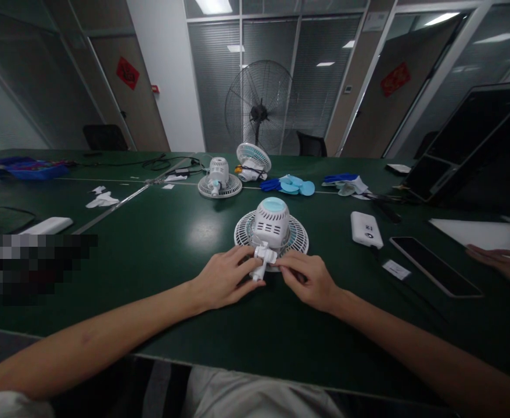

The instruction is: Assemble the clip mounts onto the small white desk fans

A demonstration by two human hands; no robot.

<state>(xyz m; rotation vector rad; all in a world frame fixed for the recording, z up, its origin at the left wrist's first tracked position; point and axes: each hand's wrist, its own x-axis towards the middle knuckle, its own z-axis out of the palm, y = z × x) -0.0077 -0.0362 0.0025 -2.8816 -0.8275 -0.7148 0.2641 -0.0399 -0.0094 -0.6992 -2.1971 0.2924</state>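
Note:
A small white fan [271,226] with a pale blue cap lies face down on the dark green table [172,232], its round grille flat on the surface. A white bracket [261,258] sticks out from the fan's motor housing toward me. My left hand [222,278] curls around the bracket from the left, fingers closed on it. My right hand [307,278] pinches the bracket's right side with thumb and fingers together.
Two more small fans [219,177] [253,161] sit farther back, beside blue fan blades [296,186]. A white power bank [366,229] and a phone [435,267] lie at right, near another person's hand [505,264]. A big floor fan [259,107] stands behind the table. A white bar [48,225] lies at left.

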